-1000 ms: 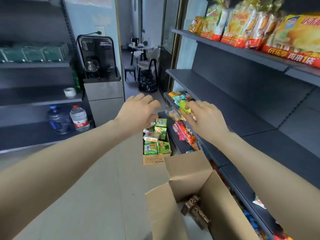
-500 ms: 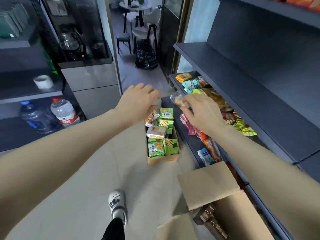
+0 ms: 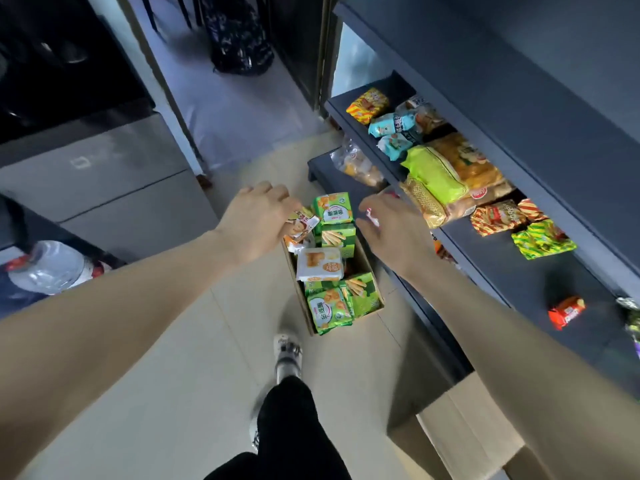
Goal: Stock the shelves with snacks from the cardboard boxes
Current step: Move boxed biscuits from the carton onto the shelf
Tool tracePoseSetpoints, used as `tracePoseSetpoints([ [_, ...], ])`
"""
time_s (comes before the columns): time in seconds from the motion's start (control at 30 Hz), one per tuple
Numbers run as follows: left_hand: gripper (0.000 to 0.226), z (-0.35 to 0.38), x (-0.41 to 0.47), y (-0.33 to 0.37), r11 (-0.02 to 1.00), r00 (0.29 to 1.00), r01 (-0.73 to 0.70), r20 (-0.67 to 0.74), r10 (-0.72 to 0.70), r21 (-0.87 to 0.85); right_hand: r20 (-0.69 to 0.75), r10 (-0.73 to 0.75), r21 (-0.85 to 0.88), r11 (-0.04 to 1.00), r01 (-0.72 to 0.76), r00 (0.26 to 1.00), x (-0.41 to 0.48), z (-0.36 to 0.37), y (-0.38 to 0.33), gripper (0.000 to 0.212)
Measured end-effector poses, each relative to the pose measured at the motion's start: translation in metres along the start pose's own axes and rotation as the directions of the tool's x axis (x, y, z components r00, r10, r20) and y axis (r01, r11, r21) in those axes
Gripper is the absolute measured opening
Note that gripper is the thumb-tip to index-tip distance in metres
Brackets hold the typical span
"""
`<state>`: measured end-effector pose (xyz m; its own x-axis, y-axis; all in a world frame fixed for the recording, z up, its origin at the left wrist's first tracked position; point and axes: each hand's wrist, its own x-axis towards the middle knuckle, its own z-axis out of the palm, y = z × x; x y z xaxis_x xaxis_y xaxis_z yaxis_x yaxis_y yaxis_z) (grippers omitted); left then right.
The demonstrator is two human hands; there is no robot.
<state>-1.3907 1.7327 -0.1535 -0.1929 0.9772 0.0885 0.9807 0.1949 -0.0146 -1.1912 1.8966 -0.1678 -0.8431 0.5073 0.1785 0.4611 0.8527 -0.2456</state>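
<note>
Two bare forearms stretch forward over the floor, and both hands hang above a small cardboard box (image 3: pixel 378 301) standing just beside the foot of the shelves. The box is crammed with green snack packs (image 3: pixel 333 208) and one white pack (image 3: pixel 320 264) lying on top, so its near wall is mostly hidden.

The left hand (image 3: pixel 256 223) is seen from the back, with its fingers curled down toward an orange-and-white packet (image 3: pixel 302 226) at the box's far left corner. The fingertips are out of sight behind the knuckles, so I cannot tell whether they pinch the packet or only touch it. The right hand (image 3: pixel 393 233) is loosely curled over the box's right edge. A scrap of red and white shows at its fingers, too blurred to name, and whether it is held cannot be told.

To the right, a dark shelf (image 3: pixel 498 268) carries scattered snack bags, with a lone red packet (image 3: pixel 566 311) lying apart nearer the camera. On the lowest ledge is a clear bag of yellow snacks (image 3: pixel 356 165), partly covered by the shelf above.

A second cardboard box (image 3: pixel 467 424) is cut off at the lower right behind the right forearm, its contents unseen. A pale shoe (image 3: pixel 287 353) and a black trouser leg (image 3: pixel 294 431) stand on the floor. A water bottle (image 3: pixel 52 266) lies at the left, half hidden by the left arm.
</note>
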Motion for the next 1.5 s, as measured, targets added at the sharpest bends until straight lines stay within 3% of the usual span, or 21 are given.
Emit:
tracePoseSetpoints([
  [0.2,0.036,0.1,0.086,-0.077,0.999,0.988,0.015,0.154,-0.008,-0.04,0.056,0.152,0.073,0.985,-0.156,0.987,0.088,0.102,0.039,0.02],
  [0.5,0.037,0.271,0.182,-0.17,0.989,0.952,0.06,0.305,-0.016,-0.136,0.298,0.314,-0.002,0.945,-0.328,0.902,0.177,0.25,0.1,0.027],
  [0.87,0.063,0.494,0.214,-0.204,0.948,0.838,0.191,0.546,-0.022,-0.255,0.493,0.441,-0.109,0.886,-0.45,0.75,0.204,0.449,0.133,0.039],
  [1.03,0.072,0.562,0.218,-0.212,0.881,0.786,0.34,0.614,-0.074,-0.329,0.57,0.489,-0.146,0.851,-0.505,0.66,0.208,0.514,0.127,0.045],
  [1.07,0.071,0.571,0.219,-0.212,0.856,0.776,0.379,0.625,-0.086,-0.353,0.573,0.527,-0.129,0.814,-0.567,0.627,0.209,0.522,0.126,0.047],
  [1.13,0.072,0.585,0.222,-0.21,0.802,0.751,0.445,0.653,-0.092,-0.399,0.605,0.626,-0.068,0.657,-0.751,0.493,0.211,0.54,0.124,0.056],
  [1.2,0.075,0.594,0.223,-0.204,0.773,0.74,0.47,0.668,-0.082,-0.426,0.676,0.659,0.035,0.42,-0.907,0.331,0.209,0.558,0.123,0.065],
  [1.27,0.075,0.6,0.22,-0.199,0.78,0.712,0.473,0.699,-0.066,-0.409,0.74,0.635,0.155,0.158,-0.975,0.22,0.205,0.573,0.121,0.068],
  [1.33,0.07,0.6,0.213,-0.193,0.788,0.668,0.478,0.743,-0.039,-0.389,0.753,0.641,0.226,-0.042,-0.973,0.147,0.197,0.581,0.122,0.068],
  [1.5,0.066,0.582,0.194,-0.169,0.739,0.621,0.48,0.778,0.093,-0.472,0.861,0.506,0.204,-0.263,-0.943,0.045,0.164,0.555,0.136,0.049],
])
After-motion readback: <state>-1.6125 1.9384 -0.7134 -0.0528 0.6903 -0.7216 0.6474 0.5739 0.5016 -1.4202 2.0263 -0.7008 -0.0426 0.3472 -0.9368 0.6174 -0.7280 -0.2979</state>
